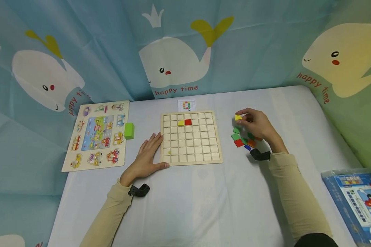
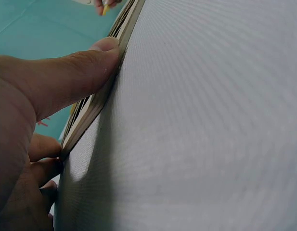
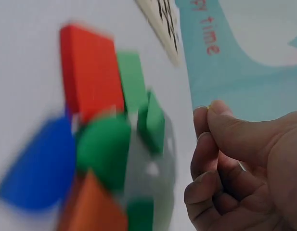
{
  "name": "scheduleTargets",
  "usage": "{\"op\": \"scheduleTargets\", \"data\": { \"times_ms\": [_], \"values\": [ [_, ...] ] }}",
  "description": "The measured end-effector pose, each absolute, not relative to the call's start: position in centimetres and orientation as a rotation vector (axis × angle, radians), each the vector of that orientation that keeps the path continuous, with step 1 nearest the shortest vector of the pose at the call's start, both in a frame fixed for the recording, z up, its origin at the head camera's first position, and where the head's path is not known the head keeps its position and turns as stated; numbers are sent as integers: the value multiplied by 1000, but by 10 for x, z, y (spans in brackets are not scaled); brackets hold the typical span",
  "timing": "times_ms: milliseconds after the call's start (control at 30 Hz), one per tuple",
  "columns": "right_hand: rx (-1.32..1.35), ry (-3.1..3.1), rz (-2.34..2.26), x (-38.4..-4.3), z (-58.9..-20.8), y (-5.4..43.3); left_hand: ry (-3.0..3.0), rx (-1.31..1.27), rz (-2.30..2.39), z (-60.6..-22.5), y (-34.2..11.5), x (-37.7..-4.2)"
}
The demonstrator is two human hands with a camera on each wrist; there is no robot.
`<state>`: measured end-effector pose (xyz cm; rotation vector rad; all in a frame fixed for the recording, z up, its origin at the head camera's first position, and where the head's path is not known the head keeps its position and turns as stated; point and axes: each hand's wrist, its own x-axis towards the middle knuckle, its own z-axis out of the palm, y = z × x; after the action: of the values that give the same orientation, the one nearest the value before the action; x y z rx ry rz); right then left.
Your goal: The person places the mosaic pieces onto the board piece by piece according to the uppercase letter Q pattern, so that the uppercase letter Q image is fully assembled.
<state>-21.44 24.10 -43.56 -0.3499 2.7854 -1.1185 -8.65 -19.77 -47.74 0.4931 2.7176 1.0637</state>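
I have a small, flat yellow piece (image 1: 238, 117) of what looks like painted wood pinched between thumb and fingertips of my right hand (image 1: 256, 124), near a loose heap of red, green, blue and orange pieces (image 1: 238, 143) but apart from it. My fingers hide much of its outline. My left hand (image 1: 146, 156) lies spread, fingertips against the left edge of the square, pale wooden grid board (image 1: 190, 150), thumb on its near left corner. I judge the yellow piece light, stiff and hard to break, though its smooth-looking faces may twist or slip if squeezed near a corner. I would grip it by opposite side edges, leaving its underside free. The board seems rigid; light bracing at the rim should stop sliding.
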Motion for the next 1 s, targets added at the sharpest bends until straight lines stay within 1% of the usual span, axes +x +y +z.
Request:
{"op": "scheduleTargets", "data": {
  "times_ms": [333,600,1000],
  "values": [
    [-409,2693,-1193,-223,-439,187,2718,473,1056,-475,-198,-85],
    [-474,2678,-1201,-233,-443,164,2712,483,1057,-476,-196,-87],
    [-523,2633,-1199,-239,-449,138,2707,483,1062,-476,-197,-87]
  ]
}}
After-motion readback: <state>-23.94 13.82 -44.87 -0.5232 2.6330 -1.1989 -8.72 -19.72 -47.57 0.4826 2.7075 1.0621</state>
